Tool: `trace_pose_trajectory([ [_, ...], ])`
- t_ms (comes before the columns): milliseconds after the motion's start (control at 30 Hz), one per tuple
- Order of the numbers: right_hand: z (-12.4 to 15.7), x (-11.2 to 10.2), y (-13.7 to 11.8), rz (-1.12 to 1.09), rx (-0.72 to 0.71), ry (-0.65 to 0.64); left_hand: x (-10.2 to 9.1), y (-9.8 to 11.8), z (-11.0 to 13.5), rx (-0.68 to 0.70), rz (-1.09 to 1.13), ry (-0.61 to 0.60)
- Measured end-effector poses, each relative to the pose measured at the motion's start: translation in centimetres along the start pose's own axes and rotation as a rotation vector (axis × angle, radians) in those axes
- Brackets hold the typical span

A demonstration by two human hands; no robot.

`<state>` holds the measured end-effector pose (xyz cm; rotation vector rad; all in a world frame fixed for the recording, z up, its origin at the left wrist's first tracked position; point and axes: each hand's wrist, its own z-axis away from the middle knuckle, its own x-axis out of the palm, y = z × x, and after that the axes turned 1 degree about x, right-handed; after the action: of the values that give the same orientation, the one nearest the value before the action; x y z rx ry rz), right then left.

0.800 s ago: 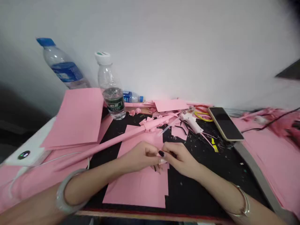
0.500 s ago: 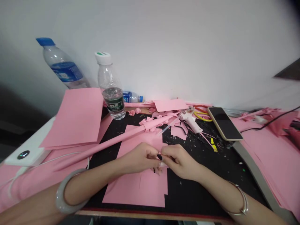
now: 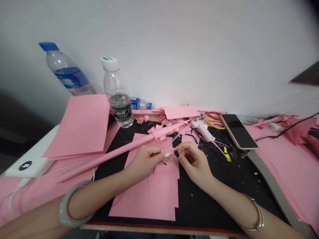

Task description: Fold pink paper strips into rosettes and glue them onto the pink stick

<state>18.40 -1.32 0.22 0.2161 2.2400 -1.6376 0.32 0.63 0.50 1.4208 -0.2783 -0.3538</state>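
Pinching tight, the left hand (image 3: 146,161) holds a small pink paper piece (image 3: 164,151) between its finger and thumb. The right hand (image 3: 194,165) is just beside it with its fingers bent, and it is hard to tell if they touch the paper. The small piece looks folded and sits above a cut pink sheet (image 3: 152,196), which lies on a black mat (image 3: 196,202). A long pink paper roll (image 3: 107,158) lies past the left hand. A white glue gun (image 3: 202,130) lies farther up, near a phone (image 3: 238,131).
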Motion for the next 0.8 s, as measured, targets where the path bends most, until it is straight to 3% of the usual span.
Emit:
trace_pose_trajectory([
  [300, 0.09, 0.09, 0.07, 0.077, -0.024, -0.069, -0.17, -0.26, 0.3, 0.123, -0.165, 0.007],
  [467, -0.03, -0.03, 0.4, 0.085, 0.07, -0.101, -0.01, -0.23, 0.41, 0.162, -0.32, -0.02],
  [800, -0.56, -0.22, 0.23, -0.108, 0.166, -0.123, -0.35, -0.76, 0.19, 0.096, -0.046, -0.094],
])
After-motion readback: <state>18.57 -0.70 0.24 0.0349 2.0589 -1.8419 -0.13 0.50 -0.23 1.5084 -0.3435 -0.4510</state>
